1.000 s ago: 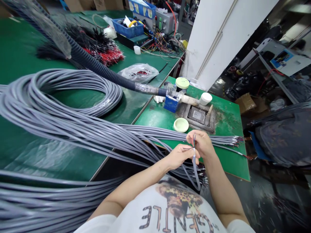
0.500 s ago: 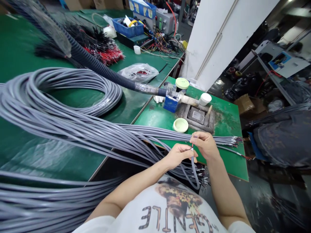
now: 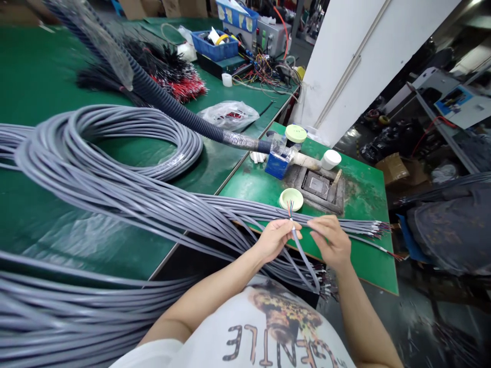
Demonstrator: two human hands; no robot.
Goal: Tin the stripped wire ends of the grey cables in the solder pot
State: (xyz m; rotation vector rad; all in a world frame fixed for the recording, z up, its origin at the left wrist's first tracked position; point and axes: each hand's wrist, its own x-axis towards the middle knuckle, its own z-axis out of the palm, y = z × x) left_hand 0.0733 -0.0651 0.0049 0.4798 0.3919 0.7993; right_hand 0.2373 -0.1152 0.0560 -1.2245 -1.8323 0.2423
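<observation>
My left hand (image 3: 274, 239) is shut on a grey sheathed cable (image 3: 303, 253) just below its stripped end. Thin coloured wires (image 3: 290, 208) fan upward from that end, and the cable hangs down toward my body in a loose curve. My right hand (image 3: 330, 241) is beside the left, with its fingers apart and nothing visible in them. Its fingertips are near the coloured wires and just above a long bundle of grey cables (image 3: 268, 210), which lies across the green workbench (image 3: 364, 204).
A pale green lid (image 3: 290, 199) lies just beyond my hands. Further back stand a metal fixture (image 3: 316, 186), a blue box (image 3: 278, 164) and a white cup (image 3: 330, 159). Large grey cable coils (image 3: 126, 153) fill the left, and a ribbed black hose (image 3: 172, 110) crosses behind them.
My right hand has released the wire ends and moved right, opening. The coloured wires now stand clear above my left hand, and the view has shifted slightly.
</observation>
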